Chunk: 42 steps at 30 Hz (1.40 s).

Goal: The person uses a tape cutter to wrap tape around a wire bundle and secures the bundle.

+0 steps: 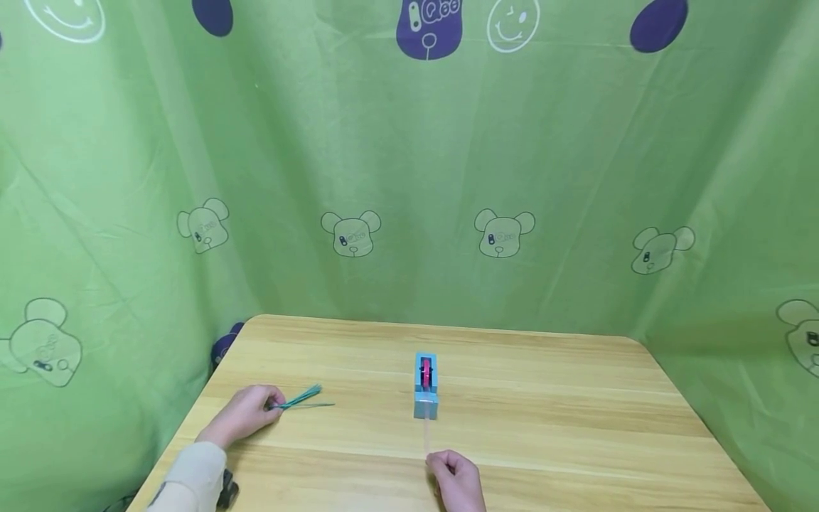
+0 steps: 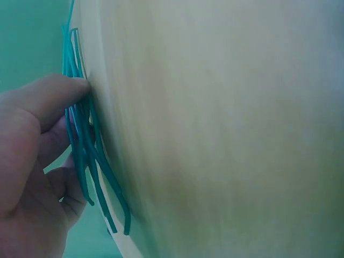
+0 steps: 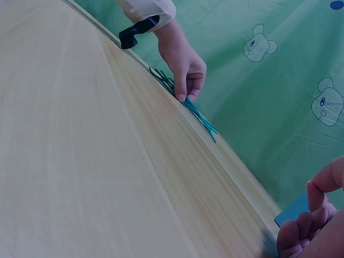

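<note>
My left hand (image 1: 248, 412) pinches a bundle of thin teal-green wire strips (image 1: 306, 395) between thumb and fingers, just above the left part of the table. In the left wrist view the strips (image 2: 86, 137) cross one another and fan out past the thumb. Near the front middle, my right hand (image 1: 458, 481) pinches the free end of a strip of clear tape (image 1: 426, 435). The tape runs back to a blue tape dispenser (image 1: 420, 410) holding a pink-cored roll (image 1: 426, 373). In the right wrist view, the right fingers partly hide the dispenser (image 3: 293, 209).
A light wooden table (image 1: 576, 412) lies under both hands. Green curtains (image 1: 422, 163) with bear prints surround its back and sides. A black device (image 1: 227, 491) is worn at the left wrist, beside a pale sleeve (image 1: 195, 469).
</note>
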{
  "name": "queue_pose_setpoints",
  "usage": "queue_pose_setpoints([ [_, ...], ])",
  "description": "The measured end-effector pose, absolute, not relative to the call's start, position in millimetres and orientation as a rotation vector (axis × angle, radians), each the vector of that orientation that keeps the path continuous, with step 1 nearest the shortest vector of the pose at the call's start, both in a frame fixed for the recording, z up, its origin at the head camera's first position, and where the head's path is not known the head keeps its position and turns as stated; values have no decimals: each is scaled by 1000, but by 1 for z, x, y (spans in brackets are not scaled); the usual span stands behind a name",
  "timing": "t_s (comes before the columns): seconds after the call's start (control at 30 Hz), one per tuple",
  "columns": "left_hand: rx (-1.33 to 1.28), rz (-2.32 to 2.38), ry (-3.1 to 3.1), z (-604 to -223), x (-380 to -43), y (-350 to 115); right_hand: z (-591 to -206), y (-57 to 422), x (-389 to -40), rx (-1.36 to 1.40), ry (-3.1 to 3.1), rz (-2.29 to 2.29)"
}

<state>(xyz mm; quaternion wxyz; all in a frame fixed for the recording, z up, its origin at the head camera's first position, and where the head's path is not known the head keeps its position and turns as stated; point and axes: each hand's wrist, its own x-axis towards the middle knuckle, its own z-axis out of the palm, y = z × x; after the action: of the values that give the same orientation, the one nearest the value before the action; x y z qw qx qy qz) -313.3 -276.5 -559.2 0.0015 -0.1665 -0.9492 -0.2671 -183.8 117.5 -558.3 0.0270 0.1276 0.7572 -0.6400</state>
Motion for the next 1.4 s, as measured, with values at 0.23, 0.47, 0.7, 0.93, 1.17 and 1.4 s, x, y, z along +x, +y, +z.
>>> queue_pose_setpoints([
  [0.23,-492,-836,-2995,-557,-312,-275,-559,117,-183,389,2339,-1988],
  [0.47,-528,-831,-2945,-552,-316,-276,-557,117,-183,366,2344,-1997],
  [0.7,-553,-837,-2924,-554,-316,-280,-559,117,-183,373,2340,-1995],
  [0.93,-459,-848,-2946,-549,-313,-279,-559,117,-182,370,2340,-1993],
  [1.17,-399,-863,-2968,-550,-310,-280,-560,117,-183,383,2330,-1982],
  [1.4,-316,-873,-2963,-546,-308,-278,-561,117,-183,380,2355,-1978],
])
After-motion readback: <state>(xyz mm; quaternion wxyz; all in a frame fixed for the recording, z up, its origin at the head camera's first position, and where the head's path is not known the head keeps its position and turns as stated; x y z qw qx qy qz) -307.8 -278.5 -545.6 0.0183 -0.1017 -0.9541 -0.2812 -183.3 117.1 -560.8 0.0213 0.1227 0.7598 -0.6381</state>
